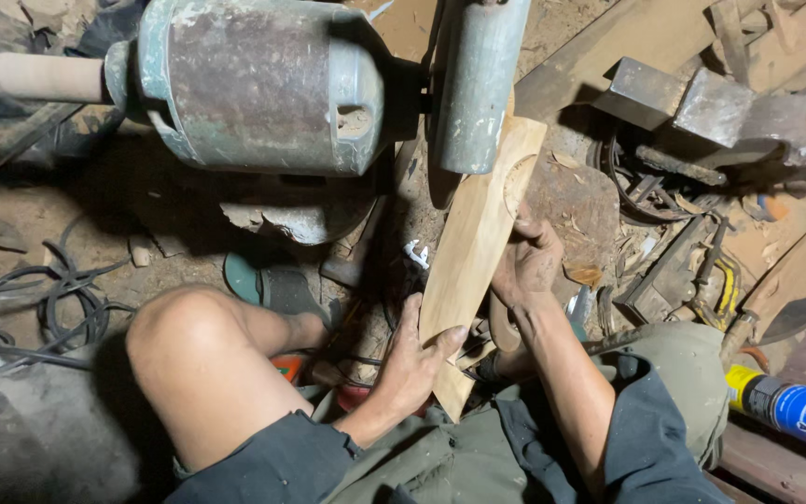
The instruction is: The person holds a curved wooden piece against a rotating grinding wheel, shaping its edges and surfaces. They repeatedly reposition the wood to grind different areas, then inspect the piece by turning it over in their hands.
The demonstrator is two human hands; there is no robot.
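Nearest, the left hand (pixel 409 359) clamps the near end of the plank (pixel 478 252), thumb on the top face and fingers wrapped under its edge. Just beyond, the right hand (pixel 526 264) grips the plank's right edge about midway, fingers curled round it. The plank runs from the lap up and away, tilted, and its far end, with a round hollow cut in it, meets the grinder wheel (pixel 478 84); the exact contact is hidden in shadow.

To do this well, I judge the near hand should act as the pivot and the right hand should steer — light, even pressure into the wheel, not a shove. Keep the right fingers well back from the wheel and the bare knee (pixel 188 336) clear of the work.

Farther off sits the motor housing (pixel 254 84); beside it, cables (pixel 58 299) trail on the floor — worth keeping away from the wheel.
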